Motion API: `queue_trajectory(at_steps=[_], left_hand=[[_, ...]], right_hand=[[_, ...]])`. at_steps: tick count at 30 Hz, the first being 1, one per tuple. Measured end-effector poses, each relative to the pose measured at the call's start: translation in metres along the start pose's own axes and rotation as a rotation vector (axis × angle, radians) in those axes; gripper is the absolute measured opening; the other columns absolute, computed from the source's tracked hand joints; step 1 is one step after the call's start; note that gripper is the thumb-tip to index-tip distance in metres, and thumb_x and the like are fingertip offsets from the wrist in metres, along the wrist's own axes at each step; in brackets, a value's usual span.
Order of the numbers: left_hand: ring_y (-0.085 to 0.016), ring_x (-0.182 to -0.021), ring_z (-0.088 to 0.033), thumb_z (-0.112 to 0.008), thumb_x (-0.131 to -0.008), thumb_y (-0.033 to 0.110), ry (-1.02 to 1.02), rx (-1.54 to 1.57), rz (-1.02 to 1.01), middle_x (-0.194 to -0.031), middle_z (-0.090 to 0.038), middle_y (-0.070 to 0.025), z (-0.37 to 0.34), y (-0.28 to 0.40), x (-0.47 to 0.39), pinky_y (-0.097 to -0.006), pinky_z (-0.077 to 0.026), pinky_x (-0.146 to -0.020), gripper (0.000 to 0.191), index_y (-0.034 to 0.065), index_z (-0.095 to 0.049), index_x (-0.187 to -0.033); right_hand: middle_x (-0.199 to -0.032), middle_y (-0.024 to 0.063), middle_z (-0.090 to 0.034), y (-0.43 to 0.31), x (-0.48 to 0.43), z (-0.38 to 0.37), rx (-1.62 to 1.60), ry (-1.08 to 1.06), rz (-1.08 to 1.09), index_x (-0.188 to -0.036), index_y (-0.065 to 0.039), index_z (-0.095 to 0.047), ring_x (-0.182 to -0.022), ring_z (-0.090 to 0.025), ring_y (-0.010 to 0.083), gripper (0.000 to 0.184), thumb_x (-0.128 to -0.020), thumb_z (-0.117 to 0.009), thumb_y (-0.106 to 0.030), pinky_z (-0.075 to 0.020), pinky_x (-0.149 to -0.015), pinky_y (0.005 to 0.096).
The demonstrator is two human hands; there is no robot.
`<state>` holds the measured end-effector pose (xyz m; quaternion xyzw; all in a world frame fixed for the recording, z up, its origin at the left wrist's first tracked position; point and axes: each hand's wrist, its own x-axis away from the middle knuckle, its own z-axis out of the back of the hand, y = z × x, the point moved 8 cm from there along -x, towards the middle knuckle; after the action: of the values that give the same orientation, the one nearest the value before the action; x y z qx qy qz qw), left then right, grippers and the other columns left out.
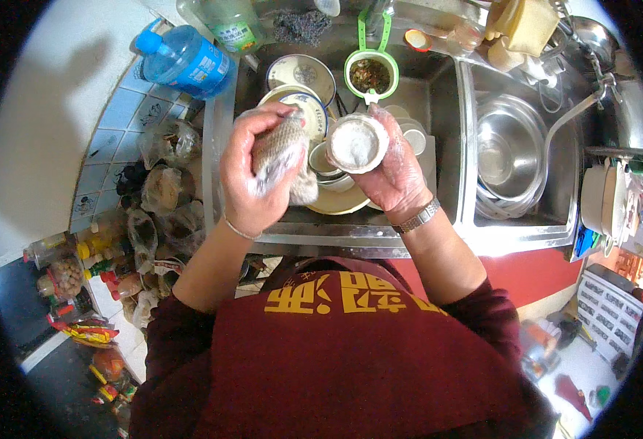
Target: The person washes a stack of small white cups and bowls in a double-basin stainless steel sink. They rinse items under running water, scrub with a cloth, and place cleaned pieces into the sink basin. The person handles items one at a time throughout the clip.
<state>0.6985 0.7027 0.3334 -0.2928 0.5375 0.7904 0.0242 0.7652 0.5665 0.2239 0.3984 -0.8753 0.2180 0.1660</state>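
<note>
My left hand (258, 203) is closed around a wet, greyish-tan dishcloth (280, 145) with white suds on it. In my right hand (401, 178) is a small, round, pale cup or bowl (357, 144), its mouth facing up towards me and whitish foam inside. Both hands look wet and are over the left basin of a steel sink (442, 99). Beneath them are stacked plates (299, 74), small bowls and a wide pale dish (338, 206), partly hidden by the hands and cloth. Beyond the right hand, a green-rimmed strainer (369, 77) holds dark food scraps.
A blue pump jug (195, 66) and a detergent bottle (231, 27) stand at the back left, beside a wire scrubber (301, 26). Metal bowls (510, 148) and a pale hose (554, 129) occupy the right basin. Bagged goods (165, 189) crowd the left side.
</note>
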Motion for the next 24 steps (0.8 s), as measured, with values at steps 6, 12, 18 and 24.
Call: queue_trajectory(at_steps=[6, 12, 18, 24], left_hand=[[-0.033, -0.094, -0.062, -0.071, -0.068, -0.003, -0.319, -0.202, -0.256, -0.103, -0.063, -0.0123, -0.046, 0.067, -0.004, -0.0404, -0.05, -0.083, 0.033, 0.0054, -0.066, -0.1], [-0.034, -0.088, -0.066, -0.07, -0.066, -0.004, -0.17, -0.398, -0.278, -0.092, -0.067, -0.0131, -0.048, 0.083, -0.017, -0.039, -0.054, -0.074, 0.025, 0.0059, -0.067, -0.089], [-0.031, -0.089, -0.064, -0.073, -0.064, -0.003, -0.203, -0.412, -0.243, -0.094, -0.066, -0.0117, -0.055, 0.101, 0.001, -0.0385, -0.051, -0.078, 0.025, 0.0054, -0.066, -0.087], [-0.031, -0.085, -0.064, -0.072, -0.067, -0.005, -0.142, -0.431, -0.247, -0.09, -0.065, -0.0137, -0.058, 0.112, -0.02, -0.0358, -0.051, -0.076, 0.024, 0.0039, -0.065, -0.088]], right_hand=[[-0.1, 0.0081, -0.067, -0.001, 0.014, -0.005, 0.025, -0.036, -0.023, -0.107, -0.004, -0.062, -0.092, -0.065, 0.0215, 0.023, -0.095, -0.062, -0.023, -0.053, -0.087, 0.039], [-0.1, 0.0092, -0.068, -0.014, 0.035, -0.014, 0.034, 0.029, 0.035, -0.104, -0.003, -0.063, -0.091, -0.066, 0.0218, 0.019, -0.093, -0.062, -0.018, -0.0537, -0.084, 0.0383], [-0.095, 0.0081, -0.067, -0.026, 0.042, -0.012, -0.01, -0.002, 0.104, -0.102, -0.003, -0.063, -0.088, -0.065, 0.0229, 0.016, -0.091, -0.063, -0.015, -0.0536, -0.084, 0.0378], [-0.096, 0.0086, -0.067, -0.012, 0.051, -0.028, -0.022, -0.019, -0.012, -0.101, -0.005, -0.063, -0.091, -0.065, 0.0239, 0.016, -0.092, -0.061, -0.017, -0.053, -0.085, 0.0398]])
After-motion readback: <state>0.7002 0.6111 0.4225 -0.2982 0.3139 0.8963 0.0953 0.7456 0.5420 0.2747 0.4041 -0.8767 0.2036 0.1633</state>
